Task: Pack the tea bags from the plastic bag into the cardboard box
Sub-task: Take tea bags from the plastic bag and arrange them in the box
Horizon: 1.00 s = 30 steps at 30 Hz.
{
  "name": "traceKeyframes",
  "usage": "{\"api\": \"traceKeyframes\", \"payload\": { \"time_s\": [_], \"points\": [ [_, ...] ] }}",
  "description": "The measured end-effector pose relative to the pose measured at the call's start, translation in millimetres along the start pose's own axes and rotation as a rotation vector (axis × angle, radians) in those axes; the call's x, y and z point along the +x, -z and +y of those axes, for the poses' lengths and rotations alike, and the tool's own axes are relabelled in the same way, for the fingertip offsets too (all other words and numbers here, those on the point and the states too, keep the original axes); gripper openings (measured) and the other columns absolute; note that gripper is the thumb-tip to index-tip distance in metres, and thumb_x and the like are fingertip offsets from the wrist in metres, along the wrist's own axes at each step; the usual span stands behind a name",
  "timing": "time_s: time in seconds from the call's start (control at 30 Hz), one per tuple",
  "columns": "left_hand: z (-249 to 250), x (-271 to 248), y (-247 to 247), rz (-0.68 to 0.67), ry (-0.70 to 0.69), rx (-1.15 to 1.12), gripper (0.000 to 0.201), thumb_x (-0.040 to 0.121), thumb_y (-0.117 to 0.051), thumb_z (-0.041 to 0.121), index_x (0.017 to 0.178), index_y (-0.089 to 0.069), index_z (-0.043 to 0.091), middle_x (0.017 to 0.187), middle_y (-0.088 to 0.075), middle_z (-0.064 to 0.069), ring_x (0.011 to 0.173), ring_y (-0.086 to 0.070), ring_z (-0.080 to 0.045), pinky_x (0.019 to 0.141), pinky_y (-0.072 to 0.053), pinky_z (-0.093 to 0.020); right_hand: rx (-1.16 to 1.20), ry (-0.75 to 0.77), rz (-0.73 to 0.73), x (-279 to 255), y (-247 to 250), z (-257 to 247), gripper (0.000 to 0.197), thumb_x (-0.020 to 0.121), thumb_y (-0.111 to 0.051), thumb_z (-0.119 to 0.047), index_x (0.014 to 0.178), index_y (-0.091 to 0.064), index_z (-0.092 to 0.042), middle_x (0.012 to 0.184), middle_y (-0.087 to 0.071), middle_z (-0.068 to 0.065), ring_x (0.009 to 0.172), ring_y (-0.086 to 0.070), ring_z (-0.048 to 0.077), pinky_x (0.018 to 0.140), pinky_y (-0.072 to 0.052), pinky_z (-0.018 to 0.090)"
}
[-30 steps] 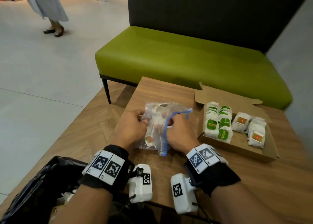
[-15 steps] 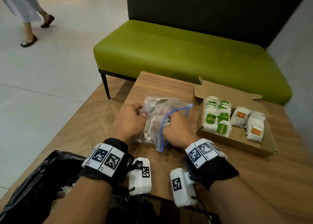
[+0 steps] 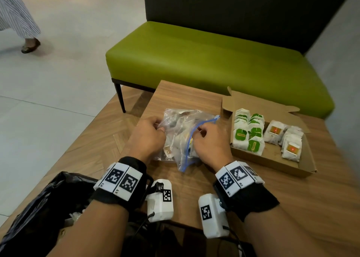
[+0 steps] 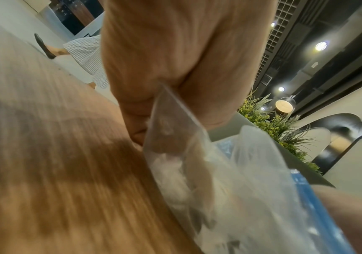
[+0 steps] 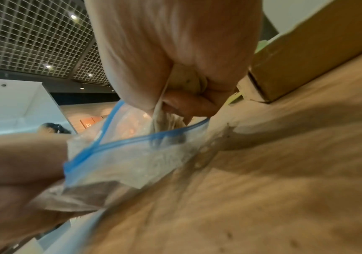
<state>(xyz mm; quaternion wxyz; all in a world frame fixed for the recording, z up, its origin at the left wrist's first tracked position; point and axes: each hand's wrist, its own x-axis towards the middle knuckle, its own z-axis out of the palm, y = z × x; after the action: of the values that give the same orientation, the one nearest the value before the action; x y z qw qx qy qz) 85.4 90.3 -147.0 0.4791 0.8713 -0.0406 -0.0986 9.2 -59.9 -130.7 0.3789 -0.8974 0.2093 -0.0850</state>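
A clear plastic bag [image 3: 179,128] with a blue zip strip lies on the wooden table [image 3: 187,97], with tea bags inside it. My left hand [image 3: 153,132] pinches the bag's left edge [image 4: 171,123]. My right hand [image 3: 202,138] is at the bag's mouth, fingers curled around a pale tea bag [image 5: 167,118] at the blue strip [image 5: 136,141]. To the right stands the open cardboard box [image 3: 272,161], holding rows of green-labelled tea bags [image 3: 247,134] and red-labelled tea bags [image 3: 290,147].
A green bench [image 3: 214,62] with a dark backrest stands behind the table. A black plastic bag [image 3: 39,214] sits at the near left. A person in a striped skirt [image 3: 13,13] walks on the floor at the far left.
My right hand has drawn back a little from the bag's mouth toward the right, gripping a tea bag. The left hand keeps its hold. The walking person has moved left.
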Motion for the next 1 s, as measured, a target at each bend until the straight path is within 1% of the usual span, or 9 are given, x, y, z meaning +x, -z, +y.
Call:
{"api": "traceKeyframes", "payload": {
  "time_s": [0.1, 0.27, 0.4, 0.53, 0.7, 0.8, 0.9, 0.93, 1.0],
  "points": [
    [0.5, 0.8, 0.6, 0.0, 0.009, 0.003, 0.023, 0.097, -0.057, 0.026, 0.118, -0.065, 0.029, 0.104, -0.068, 0.006, 0.095, -0.065, -0.016, 0.089, -0.055, -0.042, 0.035, -0.022, 0.023, 2.0, 3.2, -1.3, 0.033, 0.097, -0.055, -0.017, 0.065, -0.051, -0.026, 0.068, -0.055, -0.008, 0.079, -0.057, 0.02, 0.072, -0.039, 0.029],
    [1.7, -0.5, 0.8, -0.004, 0.023, -0.001, 0.026, 0.096, -0.057, 0.03, 0.12, -0.064, 0.031, 0.106, -0.068, 0.006, 0.095, -0.066, -0.018, 0.087, -0.057, -0.043, 0.193, -0.071, 0.046, 3.4, -0.3, -1.8, 0.02, 0.098, -0.048, -0.02, 0.079, -0.051, -0.018, 0.076, -0.054, -0.002, 0.081, -0.054, 0.023, 0.075, -0.045, 0.043],
    [3.2, -1.4, 1.2, 0.002, 0.031, 0.006, 0.023, 0.097, -0.056, 0.028, 0.119, -0.063, 0.03, 0.105, -0.067, 0.006, 0.096, -0.064, -0.017, 0.089, -0.056, -0.042, 0.344, -0.198, -0.015, 4.0, 0.2, -3.3, 0.02, 0.1, -0.044, -0.022, 0.08, -0.045, -0.021, 0.074, -0.049, -0.001, 0.07, -0.049, 0.017, 0.057, -0.041, 0.032],
    [4.8, -2.7, 0.7, 0.007, 0.021, -0.006, 0.023, 0.096, -0.058, 0.027, 0.119, -0.062, 0.028, 0.098, -0.065, 0.009, 0.089, -0.064, -0.012, 0.081, -0.057, -0.036, 0.553, -0.319, -0.127, 2.8, 0.0, -5.7, 0.006, 0.096, -0.055, -0.02, 0.093, -0.052, -0.023, 0.083, -0.059, 0.004, 0.062, -0.054, 0.017, 0.038, -0.034, 0.021],
    [8.8, -4.3, -0.5, -0.036, 0.074, -0.079, 0.032, 0.088, -0.067, 0.028, 0.119, -0.06, 0.026, 0.099, -0.067, 0.006, 0.09, -0.068, -0.022, 0.083, -0.059, -0.049, 0.544, -0.283, -0.321, 0.8, -1.6, -6.7, 0.011, 0.092, -0.069, -0.025, 0.103, -0.07, -0.027, 0.106, -0.074, 0.009, 0.076, -0.064, 0.02, 0.044, -0.038, 0.022],
    [9.5, -4.6, -2.4, -0.025, 0.079, -0.075, 0.034, 0.089, -0.067, 0.028, 0.122, -0.06, 0.025, 0.1, -0.066, 0.006, 0.091, -0.067, -0.02, 0.083, -0.059, -0.049, 0.47, -0.252, -0.378, -0.8, -0.7, -3.2, 0.017, 0.088, -0.073, -0.013, 0.095, -0.068, -0.027, 0.098, -0.073, -0.001, 0.082, -0.067, 0.014, 0.049, -0.049, 0.021],
    [8.4, -3.4, -2.9, -0.012, 0.074, -0.063, 0.035, 0.091, -0.066, 0.029, 0.125, -0.059, 0.024, 0.101, -0.064, 0.006, 0.092, -0.066, -0.02, 0.084, -0.059, -0.048, 0.324, -0.174, -0.356, 1.0, -4.7, -3.2, 0.031, 0.08, -0.079, -0.023, 0.11, -0.07, -0.024, 0.106, -0.073, -0.007, 0.1, -0.068, 0.014, 0.088, -0.059, 0.035],
    [8.0, -3.1, -2.8, -0.011, 0.073, -0.064, 0.034, 0.092, -0.065, 0.028, 0.124, -0.059, 0.023, 0.1, -0.064, 0.007, 0.092, -0.065, -0.02, 0.084, -0.058, -0.047, 0.279, -0.145, -0.344, 0.3, -5.7, -4.4, 0.037, 0.077, -0.078, -0.029, 0.113, -0.07, -0.024, 0.11, -0.073, -0.008, 0.105, -0.067, 0.013, 0.095, -0.056, 0.039],
    [7.6, -2.5, -2.7, -0.006, 0.071, -0.072, 0.03, 0.092, -0.065, 0.027, 0.122, -0.059, 0.023, 0.097, -0.063, 0.008, 0.09, -0.064, -0.018, 0.084, -0.058, -0.047, 0.269, -0.123, -0.269, 0.8, -5.7, -4.5, 0.029, 0.081, -0.073, -0.029, 0.109, -0.071, -0.023, 0.107, -0.073, -0.007, 0.101, -0.067, 0.015, 0.094, -0.056, 0.042]
  ]
}}
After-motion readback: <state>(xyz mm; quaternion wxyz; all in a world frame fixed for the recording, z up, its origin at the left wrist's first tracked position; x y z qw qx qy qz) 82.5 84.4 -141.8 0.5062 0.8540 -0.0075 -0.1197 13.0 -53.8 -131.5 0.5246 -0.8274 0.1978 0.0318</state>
